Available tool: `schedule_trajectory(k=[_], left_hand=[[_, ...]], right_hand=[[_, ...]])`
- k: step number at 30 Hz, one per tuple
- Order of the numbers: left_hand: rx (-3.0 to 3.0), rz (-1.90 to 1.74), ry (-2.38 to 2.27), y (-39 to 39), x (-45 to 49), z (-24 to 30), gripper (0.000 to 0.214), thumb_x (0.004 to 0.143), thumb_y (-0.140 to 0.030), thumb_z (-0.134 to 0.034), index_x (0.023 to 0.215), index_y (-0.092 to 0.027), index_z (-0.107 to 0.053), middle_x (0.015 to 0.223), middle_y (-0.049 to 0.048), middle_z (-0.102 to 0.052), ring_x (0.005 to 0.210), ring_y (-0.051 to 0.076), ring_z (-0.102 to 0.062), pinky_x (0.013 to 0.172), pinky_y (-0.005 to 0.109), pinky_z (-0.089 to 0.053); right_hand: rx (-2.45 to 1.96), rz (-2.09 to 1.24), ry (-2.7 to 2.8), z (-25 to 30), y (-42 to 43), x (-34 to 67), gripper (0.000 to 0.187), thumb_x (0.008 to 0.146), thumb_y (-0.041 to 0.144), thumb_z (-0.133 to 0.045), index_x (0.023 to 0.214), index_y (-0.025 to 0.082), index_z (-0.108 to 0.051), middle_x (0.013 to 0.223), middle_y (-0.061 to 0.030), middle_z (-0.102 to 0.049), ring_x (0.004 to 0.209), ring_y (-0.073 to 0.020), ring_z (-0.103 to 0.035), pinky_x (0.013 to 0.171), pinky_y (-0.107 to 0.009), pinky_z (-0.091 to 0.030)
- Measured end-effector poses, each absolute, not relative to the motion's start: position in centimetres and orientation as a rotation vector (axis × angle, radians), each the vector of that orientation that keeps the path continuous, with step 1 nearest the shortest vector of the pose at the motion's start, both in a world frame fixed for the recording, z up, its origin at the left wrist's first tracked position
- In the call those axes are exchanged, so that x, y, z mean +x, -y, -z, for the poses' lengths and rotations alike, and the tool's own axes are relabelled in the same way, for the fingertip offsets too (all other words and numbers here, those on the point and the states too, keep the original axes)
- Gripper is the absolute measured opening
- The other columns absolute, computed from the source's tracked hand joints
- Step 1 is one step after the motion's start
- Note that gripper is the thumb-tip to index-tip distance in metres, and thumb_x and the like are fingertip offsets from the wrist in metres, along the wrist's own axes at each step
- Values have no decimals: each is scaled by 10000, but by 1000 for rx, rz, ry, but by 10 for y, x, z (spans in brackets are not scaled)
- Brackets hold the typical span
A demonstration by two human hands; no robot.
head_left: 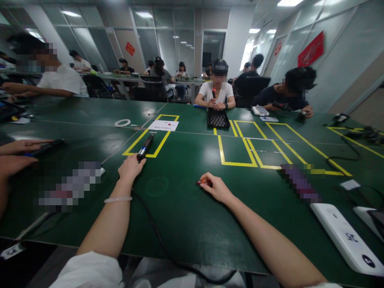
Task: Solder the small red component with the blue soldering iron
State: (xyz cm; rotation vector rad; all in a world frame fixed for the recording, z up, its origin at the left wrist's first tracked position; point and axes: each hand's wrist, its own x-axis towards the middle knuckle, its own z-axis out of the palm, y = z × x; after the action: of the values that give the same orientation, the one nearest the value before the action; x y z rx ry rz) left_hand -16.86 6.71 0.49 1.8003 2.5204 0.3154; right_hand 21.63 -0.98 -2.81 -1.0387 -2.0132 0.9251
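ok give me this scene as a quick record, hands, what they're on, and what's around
left hand: at the near end of a dark cylindrical tool; how firm the grip is cannot be told
right hand: pinching a small red-orange item, details too small to read
surface: green table
under the tool: yellow tape outline
beyond the tool: white paper
left of the paper: white ring
across the table: person with a black tray
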Motion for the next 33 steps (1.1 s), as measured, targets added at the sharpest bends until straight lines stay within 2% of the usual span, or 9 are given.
schedule_trajectory(k=[8,13,18,25,33], left_hand=[[1881,-275,-2490,-72,-157,-8,555,818,-521,-492,1249,-173,-530,1224,178,-562,1063,334,-577,820,417,-485],[1950,-296,-2425,-59,-124,-8,558,807,-516,-510,1256,-187,-539,1180,154,-570,1039,316,-584,811,396,-493],[2198,-339,-2199,-40,-71,-7,553,813,-500,-521,1278,-201,-517,1139,126,-566,1026,291,-575,787,366,-494],[2468,-385,-1837,-5,0,-3,592,807,-451,-575,1335,-214,-449,1145,112,-539,1047,267,-546,823,339,-465],[2561,-409,-1611,15,24,-1,583,827,-420,-565,1351,-218,-410,1172,115,-521,1043,265,-529,825,348,-463]], right_hand=[[-1002,-852,2031,30,8,215,130,867,244,-598,976,179,-626,846,-17,-606,692,-118,-542,652,-237,-432],[-1026,-826,2009,33,6,214,137,851,231,-603,975,178,-622,802,-9,-590,671,-118,-538,634,-237,-434],[-1039,-828,1988,34,6,214,159,839,220,-604,994,181,-611,776,2,-589,658,-118,-531,629,-241,-434],[-1040,-857,1887,31,5,214,148,851,299,-611,939,180,-604,792,-7,-586,656,-122,-528,613,-244,-434],[-1001,-859,1949,36,5,213,129,832,248,-622,928,191,-556,779,9,-560,640,-122,-514,609,-243,-436]])
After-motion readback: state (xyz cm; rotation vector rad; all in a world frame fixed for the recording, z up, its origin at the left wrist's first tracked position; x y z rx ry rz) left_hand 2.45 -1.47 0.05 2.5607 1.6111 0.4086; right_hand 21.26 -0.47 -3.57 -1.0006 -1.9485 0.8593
